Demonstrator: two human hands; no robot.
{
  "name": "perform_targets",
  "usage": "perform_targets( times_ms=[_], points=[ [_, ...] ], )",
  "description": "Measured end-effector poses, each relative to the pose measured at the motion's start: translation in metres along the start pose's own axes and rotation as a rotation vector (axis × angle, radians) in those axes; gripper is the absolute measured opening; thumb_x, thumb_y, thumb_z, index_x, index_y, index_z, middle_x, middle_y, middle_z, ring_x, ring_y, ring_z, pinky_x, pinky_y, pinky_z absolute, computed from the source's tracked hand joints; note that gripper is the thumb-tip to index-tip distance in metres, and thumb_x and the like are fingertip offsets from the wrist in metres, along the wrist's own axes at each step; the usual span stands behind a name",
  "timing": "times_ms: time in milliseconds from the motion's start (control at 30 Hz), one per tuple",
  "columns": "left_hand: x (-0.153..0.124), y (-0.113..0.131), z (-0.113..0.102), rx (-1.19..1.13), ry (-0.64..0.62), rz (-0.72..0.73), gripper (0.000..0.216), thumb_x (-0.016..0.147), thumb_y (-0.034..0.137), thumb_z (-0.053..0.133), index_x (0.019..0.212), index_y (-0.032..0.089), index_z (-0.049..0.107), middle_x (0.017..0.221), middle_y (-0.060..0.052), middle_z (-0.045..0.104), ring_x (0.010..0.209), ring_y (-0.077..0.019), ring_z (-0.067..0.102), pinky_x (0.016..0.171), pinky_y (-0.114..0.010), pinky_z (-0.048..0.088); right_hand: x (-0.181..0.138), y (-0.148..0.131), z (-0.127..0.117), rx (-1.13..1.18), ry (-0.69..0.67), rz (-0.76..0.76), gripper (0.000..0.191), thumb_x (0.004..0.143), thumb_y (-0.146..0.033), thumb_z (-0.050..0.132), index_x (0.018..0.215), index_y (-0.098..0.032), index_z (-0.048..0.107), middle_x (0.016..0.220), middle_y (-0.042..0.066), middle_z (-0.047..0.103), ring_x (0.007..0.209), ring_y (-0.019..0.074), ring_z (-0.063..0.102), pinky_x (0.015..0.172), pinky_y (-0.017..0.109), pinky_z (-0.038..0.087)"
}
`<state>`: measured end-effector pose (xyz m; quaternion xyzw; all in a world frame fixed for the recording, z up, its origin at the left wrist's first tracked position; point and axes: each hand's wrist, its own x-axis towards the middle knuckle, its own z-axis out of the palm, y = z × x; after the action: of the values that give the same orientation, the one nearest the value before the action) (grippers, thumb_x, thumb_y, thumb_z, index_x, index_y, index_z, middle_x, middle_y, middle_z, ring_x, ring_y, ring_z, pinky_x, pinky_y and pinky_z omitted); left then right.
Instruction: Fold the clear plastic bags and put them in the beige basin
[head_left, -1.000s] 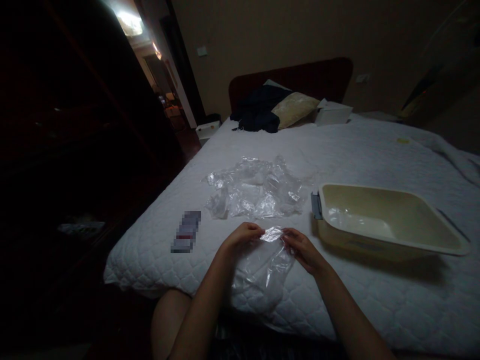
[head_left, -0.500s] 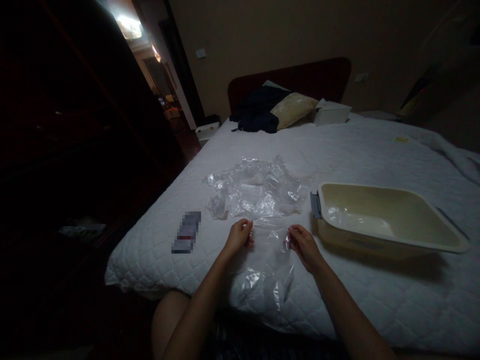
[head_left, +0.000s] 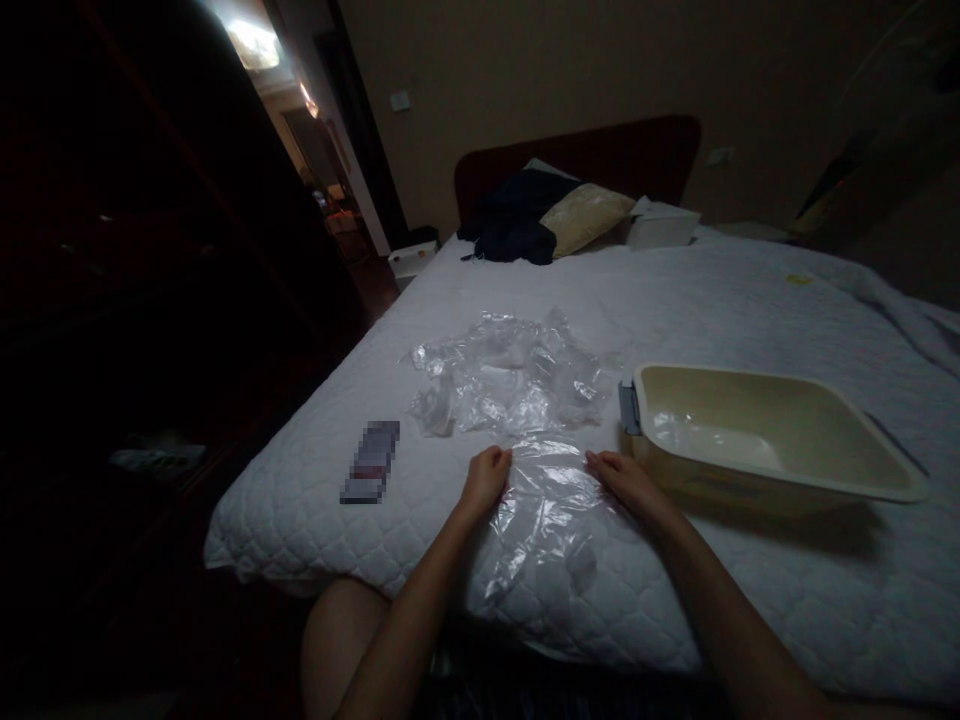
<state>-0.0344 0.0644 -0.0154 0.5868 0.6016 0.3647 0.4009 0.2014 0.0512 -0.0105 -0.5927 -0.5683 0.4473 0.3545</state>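
A clear plastic bag (head_left: 547, 500) is spread between my hands over the front of the bed. My left hand (head_left: 486, 482) pinches its upper left edge with fingers closed. At the upper right edge, my right hand (head_left: 624, 480) grips the same bag between thumb and fingers. Just beyond lies a crumpled heap of clear plastic bags (head_left: 510, 375) on the white quilted cover (head_left: 315, 510). To the right stands an open cream plastic bin (head_left: 757, 480) with grey side latches; some clear plastic shows inside it at the left.
A pixelated flat rectangular object (head_left: 370, 462) lies on the bed to my left. Toward the headboard (head_left: 660, 150) are dark cloth (head_left: 517, 215), a beige pillow (head_left: 586, 222) and a white box (head_left: 664, 226). A small yellow item (head_left: 799, 280) lies at the far right.
My hands have moved slightly apart, the right one shifting rightward. The bag between them is now spread wider and flatter on the bed.
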Motion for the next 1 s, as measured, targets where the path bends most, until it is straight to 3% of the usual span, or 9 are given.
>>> perform_targets(
  times_ms=[200,300,400,500,600,667,767,1000],
  points=[
    [-0.003,0.002,0.0,0.061,0.041,0.052,0.035,0.079,0.047,0.039,0.059,0.018,0.045,0.048,0.005,0.044,0.044,-0.0103,0.046,0.045,-0.021,0.03,-0.012,-0.003,-0.005,-0.316,0.088,-0.174,0.027,0.076,-0.043,0.047,0.081,-0.018,0.058,0.062,0.001,0.055,0.057,0.0159,0.052,0.053,0.026,0.038],
    [-0.007,0.006,-0.004,0.108,0.106,0.049,0.038,0.081,0.048,0.036,0.058,0.018,0.046,0.05,0.003,0.045,0.049,-0.012,0.048,0.048,-0.021,0.032,-0.02,-0.014,-0.003,-0.498,0.187,-0.262,0.026,0.079,-0.037,0.044,0.089,-0.019,0.058,0.079,0.007,0.06,0.072,0.0206,0.055,0.065,0.031,0.042],
    [-0.016,0.014,-0.009,0.226,0.257,0.059,0.032,0.081,0.047,0.038,0.077,0.019,0.054,0.063,-0.001,0.054,0.061,-0.0158,0.054,0.059,-0.025,0.039,-0.026,-0.026,0.003,-0.611,0.264,-0.37,0.026,0.082,-0.031,0.041,0.098,-0.019,0.058,0.096,0.011,0.059,0.089,0.0253,0.054,0.078,0.037,0.042],
    [-0.03,0.021,-0.01,0.418,0.341,0.251,0.03,0.083,0.038,0.039,0.103,0.019,0.052,0.095,-0.009,0.059,0.09,-0.0214,0.055,0.081,-0.033,0.04,-0.03,-0.033,0.015,-0.634,0.17,-0.487,0.031,0.085,-0.028,0.036,0.107,-0.021,0.056,0.107,0.011,0.058,0.1,0.0246,0.052,0.086,0.039,0.041],
    [-0.042,0.022,-0.006,0.632,0.142,0.528,0.037,0.084,0.032,0.037,0.116,0.017,0.046,0.125,-0.013,0.045,0.119,-0.024,0.038,0.099,-0.039,0.028,-0.031,-0.028,0.029,-0.621,0.076,-0.541,0.036,0.085,-0.032,0.037,0.117,-0.02,0.05,0.121,0.011,0.052,0.114,0.0242,0.045,0.095,0.041,0.036],
    [-0.048,0.018,-0.002,0.743,-0.006,0.607,0.044,0.085,0.035,0.037,0.124,0.016,0.039,0.135,-0.013,0.035,0.127,-0.025,0.026,0.102,-0.044,0.022,-0.031,-0.019,0.036,-0.625,0.053,-0.524,0.042,0.084,-0.036,0.041,0.121,-0.019,0.047,0.129,0.012,0.045,0.121,0.026,0.038,0.1,0.045,0.03],
    [-0.05,0.01,0.001,0.849,-0.109,0.583,0.052,0.085,0.042,0.034,0.13,0.015,0.032,0.138,-0.013,0.031,0.129,-0.0251,0.021,0.104,-0.047,0.018,-0.03,-0.006,0.039,-0.641,0.018,-0.491,0.047,0.083,-0.039,0.043,0.124,-0.017,0.045,0.134,0.013,0.039,0.125,0.0267,0.03,0.102,0.048,0.023],
    [-0.051,0.002,0.0,0.892,-0.128,0.568,0.053,0.086,0.044,0.03,0.132,0.017,0.028,0.14,-0.011,0.026,0.131,-0.0228,0.016,0.105,-0.048,0.015,-0.035,0.004,0.02,-0.548,-0.025,-0.519,0.049,0.08,-0.042,0.047,0.126,-0.024,0.042,0.138,0.008,0.032,0.128,0.0244,0.025,0.104,0.047,0.019]
  ],
)
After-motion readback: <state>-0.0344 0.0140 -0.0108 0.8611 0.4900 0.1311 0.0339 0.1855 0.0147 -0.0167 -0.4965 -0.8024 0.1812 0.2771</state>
